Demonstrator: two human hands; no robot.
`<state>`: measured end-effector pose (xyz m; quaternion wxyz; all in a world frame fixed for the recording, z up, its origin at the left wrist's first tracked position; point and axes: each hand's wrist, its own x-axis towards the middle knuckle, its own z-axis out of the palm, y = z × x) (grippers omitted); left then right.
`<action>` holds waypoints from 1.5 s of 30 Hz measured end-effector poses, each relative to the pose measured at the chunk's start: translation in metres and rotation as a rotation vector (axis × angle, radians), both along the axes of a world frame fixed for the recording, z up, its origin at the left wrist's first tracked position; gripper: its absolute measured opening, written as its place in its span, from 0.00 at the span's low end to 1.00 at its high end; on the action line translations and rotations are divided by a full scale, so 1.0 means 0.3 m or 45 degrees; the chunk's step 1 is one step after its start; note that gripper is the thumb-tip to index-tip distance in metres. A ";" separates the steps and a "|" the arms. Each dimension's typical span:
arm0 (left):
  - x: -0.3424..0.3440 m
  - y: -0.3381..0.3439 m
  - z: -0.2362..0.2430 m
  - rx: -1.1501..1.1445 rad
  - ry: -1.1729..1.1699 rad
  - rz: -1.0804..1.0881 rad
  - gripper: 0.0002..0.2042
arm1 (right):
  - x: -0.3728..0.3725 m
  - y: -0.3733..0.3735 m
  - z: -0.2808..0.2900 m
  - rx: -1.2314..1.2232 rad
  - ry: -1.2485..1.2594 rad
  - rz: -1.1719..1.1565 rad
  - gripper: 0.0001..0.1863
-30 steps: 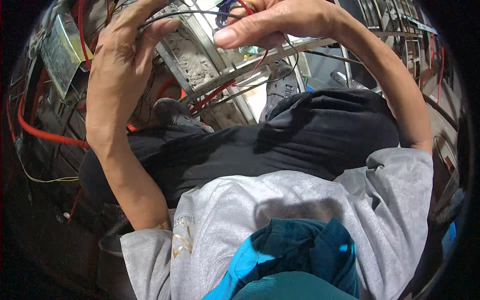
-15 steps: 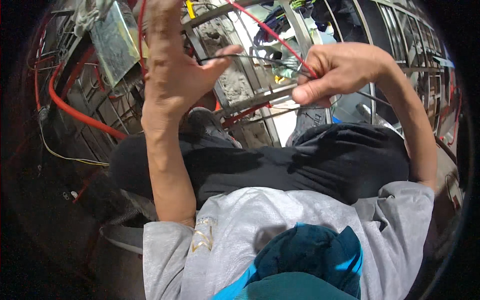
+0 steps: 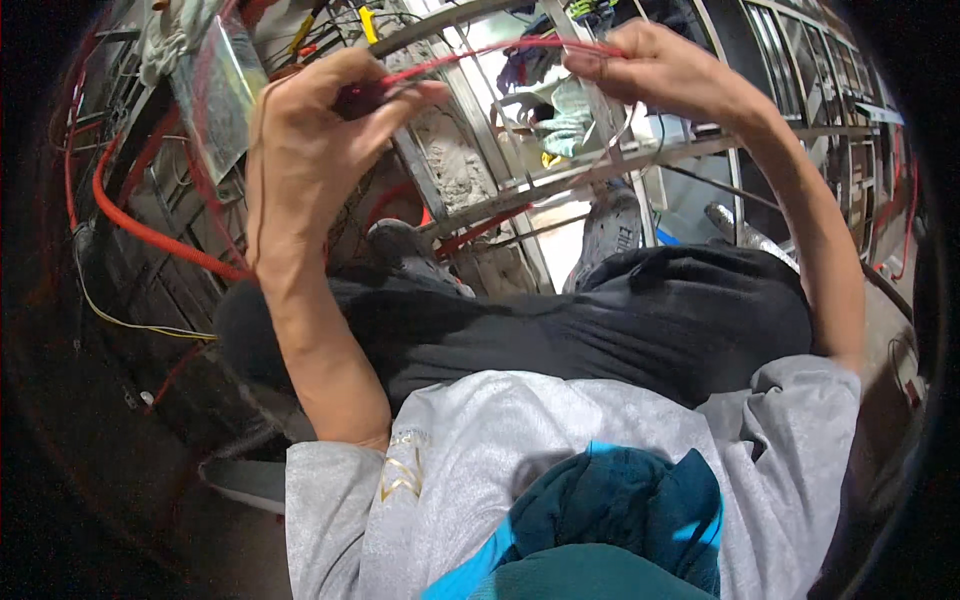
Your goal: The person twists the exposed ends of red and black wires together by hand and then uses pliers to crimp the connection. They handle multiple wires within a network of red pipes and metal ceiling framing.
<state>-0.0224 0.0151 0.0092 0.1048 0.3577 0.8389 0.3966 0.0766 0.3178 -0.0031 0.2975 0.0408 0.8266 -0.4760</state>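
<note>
A thin red cable (image 3: pixel 500 46) runs slightly arched between my two raised hands. My left hand (image 3: pixel 325 130) curls its fingers around the cable's left part, thumb stretched toward the right. A thin pale brownish strand lies along the outer side of that hand and wrist. At the other end, my right hand (image 3: pixel 665 68) is closed on the red cable, thumb against the bent fingers. A pale wire hangs below the right hand. What lies inside each grip is partly hidden, and the left hand is a little blurred.
Metal framing (image 3: pixel 600 155) with cross bars stands beyond my knees, crumpled cloth (image 3: pixel 565 118) behind it. A thick orange-red conduit (image 3: pixel 150 230) curves at the left, below a clear plastic-covered sheet (image 3: pixel 222 105). My shoes (image 3: pixel 610 230) are close to the lower bar.
My left hand has gone from spread fingers to curling around the red cable. My right hand has moved up and away from me. The dark wire between the hands no longer shows there.
</note>
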 end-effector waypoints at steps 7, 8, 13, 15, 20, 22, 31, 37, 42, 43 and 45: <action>0.081 -0.065 0.099 -0.200 -0.278 0.247 0.13 | -0.055 0.083 -0.085 -0.071 0.087 -0.285 0.31; 0.087 -0.076 0.097 -0.238 -0.314 0.285 0.14 | -0.055 0.094 -0.091 -0.101 0.107 -0.338 0.30; 0.094 -0.254 0.052 -0.344 -0.473 0.241 0.13 | -0.056 0.121 -0.165 -0.333 0.181 -0.563 0.27; 0.100 -0.308 0.055 -0.391 -0.516 0.291 0.14 | -0.065 0.127 -0.194 -0.349 0.098 -0.671 0.26; 0.139 -0.359 0.109 -0.153 -0.681 0.423 0.12 | -0.045 0.063 -0.108 -0.059 -0.110 -0.526 0.27; 0.178 -0.425 0.147 0.044 -0.472 0.547 0.13 | -0.060 -0.046 0.003 0.077 -0.112 -0.420 0.29; 0.092 -0.524 0.178 1.087 -0.932 -0.094 0.14 | -0.047 -0.085 -0.034 0.044 -0.562 0.232 0.31; 0.230 -0.285 0.211 0.094 -0.372 0.062 0.12 | -0.027 -0.150 -0.056 -0.255 -0.575 0.672 0.23; 0.249 -0.034 0.042 -0.189 -0.514 -0.317 0.06 | -0.007 -0.070 -0.124 -0.454 -0.578 0.589 0.35; 0.262 -0.015 0.032 -0.321 -0.450 -0.306 0.07 | -0.012 -0.086 -0.105 -0.525 -0.523 0.624 0.41; 0.266 0.022 0.001 -0.328 -0.439 -0.337 0.08 | -0.006 -0.082 0.020 -0.692 -0.545 0.554 0.50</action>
